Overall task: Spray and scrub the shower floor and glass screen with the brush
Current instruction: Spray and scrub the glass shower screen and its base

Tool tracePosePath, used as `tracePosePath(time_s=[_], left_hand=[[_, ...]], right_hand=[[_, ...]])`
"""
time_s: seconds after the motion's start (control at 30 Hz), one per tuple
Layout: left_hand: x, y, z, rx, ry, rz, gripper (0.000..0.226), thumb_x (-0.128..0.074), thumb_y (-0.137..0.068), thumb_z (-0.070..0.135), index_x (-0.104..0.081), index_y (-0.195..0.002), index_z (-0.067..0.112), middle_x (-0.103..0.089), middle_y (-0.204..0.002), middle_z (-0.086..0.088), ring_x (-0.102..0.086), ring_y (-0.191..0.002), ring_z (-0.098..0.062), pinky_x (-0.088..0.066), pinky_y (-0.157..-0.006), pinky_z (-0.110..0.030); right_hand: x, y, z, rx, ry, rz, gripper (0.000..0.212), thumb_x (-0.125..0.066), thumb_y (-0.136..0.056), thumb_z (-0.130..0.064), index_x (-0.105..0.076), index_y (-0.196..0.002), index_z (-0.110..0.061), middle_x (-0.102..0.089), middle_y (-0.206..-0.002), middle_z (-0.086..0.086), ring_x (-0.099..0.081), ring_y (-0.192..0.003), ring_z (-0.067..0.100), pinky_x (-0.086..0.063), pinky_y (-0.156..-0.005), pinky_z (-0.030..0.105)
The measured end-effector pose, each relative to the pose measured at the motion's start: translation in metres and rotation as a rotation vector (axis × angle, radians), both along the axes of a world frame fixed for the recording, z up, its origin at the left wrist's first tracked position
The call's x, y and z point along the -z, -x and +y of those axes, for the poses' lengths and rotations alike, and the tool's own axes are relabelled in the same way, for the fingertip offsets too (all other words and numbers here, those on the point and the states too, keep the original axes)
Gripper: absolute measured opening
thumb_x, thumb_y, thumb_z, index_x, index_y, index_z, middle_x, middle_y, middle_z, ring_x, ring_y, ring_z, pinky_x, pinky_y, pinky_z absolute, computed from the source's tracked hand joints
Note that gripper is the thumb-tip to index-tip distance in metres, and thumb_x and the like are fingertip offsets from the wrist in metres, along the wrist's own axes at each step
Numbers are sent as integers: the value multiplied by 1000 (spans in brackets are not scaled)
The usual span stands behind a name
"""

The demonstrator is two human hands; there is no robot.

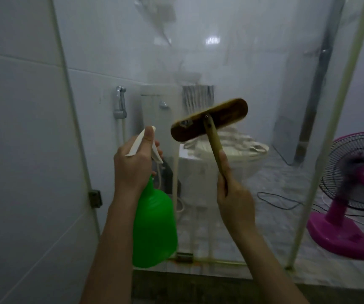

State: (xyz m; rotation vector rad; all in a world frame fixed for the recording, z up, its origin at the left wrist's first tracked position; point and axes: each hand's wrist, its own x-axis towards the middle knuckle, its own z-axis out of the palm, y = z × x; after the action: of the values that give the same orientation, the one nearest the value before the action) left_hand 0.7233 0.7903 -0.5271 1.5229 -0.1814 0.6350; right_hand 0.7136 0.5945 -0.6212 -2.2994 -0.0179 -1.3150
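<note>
glossy green plastic spray bottle (pixel 153 220) with white plastic trigger, worn wooden brush (pixel 209 119), hazy smooth glass screen (pixel 231 62), glossy white wall tiles (pixel 23 128), shiny metal bidet sprayer (pixel 120 102), pink plastic fan (pixel 352 194)

pink fan (pixel 350 194) on floor; toilet (pixel 238 154) behind, bidet sprayer (pixel 120 102) on wall.

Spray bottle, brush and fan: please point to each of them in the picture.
spray bottle (pixel 154 222), head view, on its green body.
brush (pixel 229 113), head view, on the wooden back of its head.
fan (pixel 339 235), head view, on its pink base.
</note>
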Motion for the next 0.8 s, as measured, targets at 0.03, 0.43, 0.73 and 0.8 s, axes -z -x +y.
tracePosePath(time_s=[0.03,0.43,0.73,0.8], left_hand=[[-1,-2,-2,-8,12,2,41,-53,-99,50,-69,-73,23,-71,-64,5,-69,-62,-11,-52,-47,-25],[27,23,1,-1,37,-39,44,-55,-100,42,-69,-67,17,-70,-60,-2,-69,-61,-27,-56,-51,-36],[29,25,40,-31,96,-28,41,-51,-100,50,-73,-76,25,-75,-72,1,-74,-72,-20,-49,-48,-27],[28,27,44,-54,63,-48,39,-51,-100,52,-74,-82,27,-77,-80,1,-75,-80,-18,-53,-59,-32]], right_hand=[[-2,0,-5,4,18,18,55,-43,-100,-24,-23,-151,-27,-25,-48,-13,-21,-35,3,-16,-33,13],[-12,-6,15,-56,104,60,57,-43,-101,-23,-18,-150,-31,-29,-48,-14,-27,-34,1,-19,-34,11],[33,22,19,-88,85,164,60,-44,-100,-23,-15,-151,-34,-33,-50,-13,-29,-33,3,-28,-30,17],[-11,-4,47,-114,149,88,58,-39,-102,-23,-10,-150,-39,-43,-55,-2,-42,-39,10,-35,-35,23]])
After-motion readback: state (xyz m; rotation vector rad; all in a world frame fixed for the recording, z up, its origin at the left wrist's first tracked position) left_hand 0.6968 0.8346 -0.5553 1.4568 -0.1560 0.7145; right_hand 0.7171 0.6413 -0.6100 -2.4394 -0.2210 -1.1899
